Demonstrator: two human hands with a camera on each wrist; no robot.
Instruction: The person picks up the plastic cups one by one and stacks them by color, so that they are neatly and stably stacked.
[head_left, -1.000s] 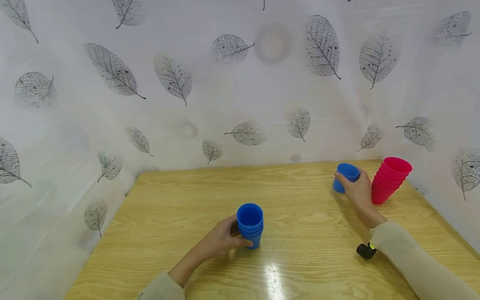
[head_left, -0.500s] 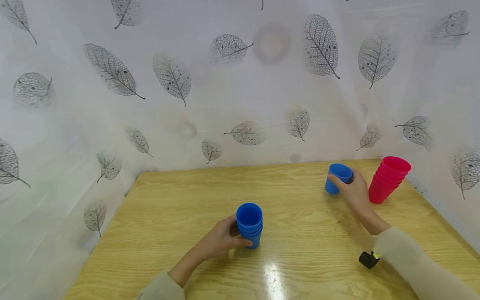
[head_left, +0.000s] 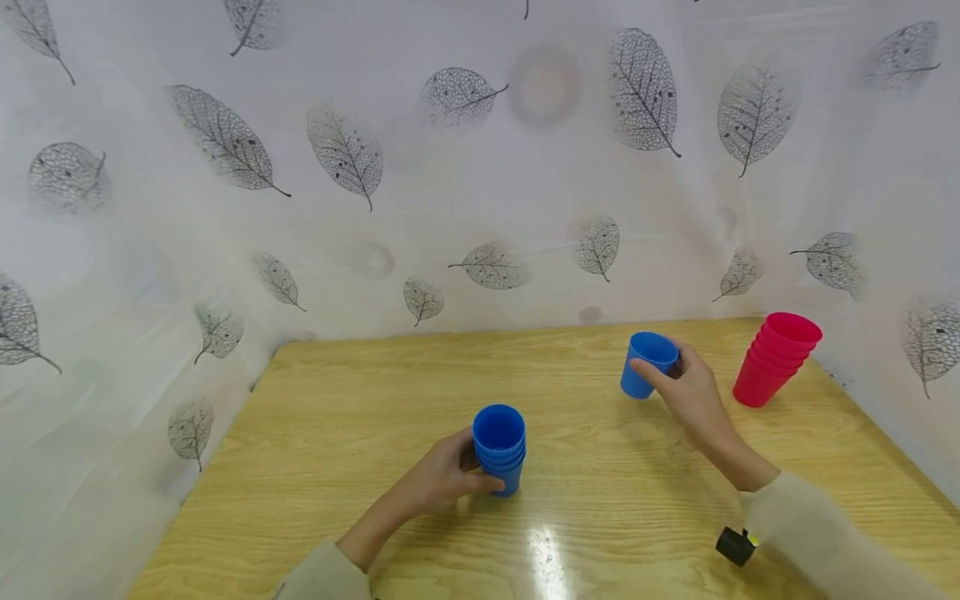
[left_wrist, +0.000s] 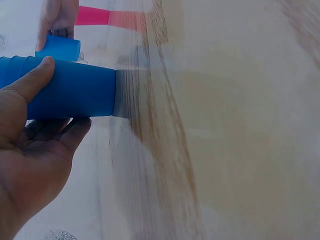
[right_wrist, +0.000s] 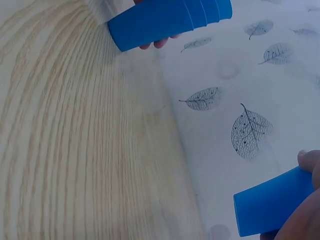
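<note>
My left hand (head_left: 447, 477) grips a stack of several nested blue cups (head_left: 501, 450) near the table's middle, thumb across the front and fingers behind. In the left wrist view the stack's base (left_wrist: 85, 90) meets the tabletop. My right hand (head_left: 693, 392) holds a single blue cup (head_left: 647, 365) farther back and to the right, its thumb on the near side close under the rim. That cup (right_wrist: 272, 202) is raised off the table in the right wrist view, mouth up in the head view. A stack of several red cups (head_left: 776, 358) stands to the right of this hand.
The light wood table (head_left: 360, 392) ends at a pale wall covering (head_left: 480, 192) printed with leaves, behind and at both sides. A black wrist camera (head_left: 736, 546) shows at the right sleeve (head_left: 817, 533).
My right hand has carried the single blue cup leftward, away from the red stack and a little nearer. The left hand and its blue stack stay put.
</note>
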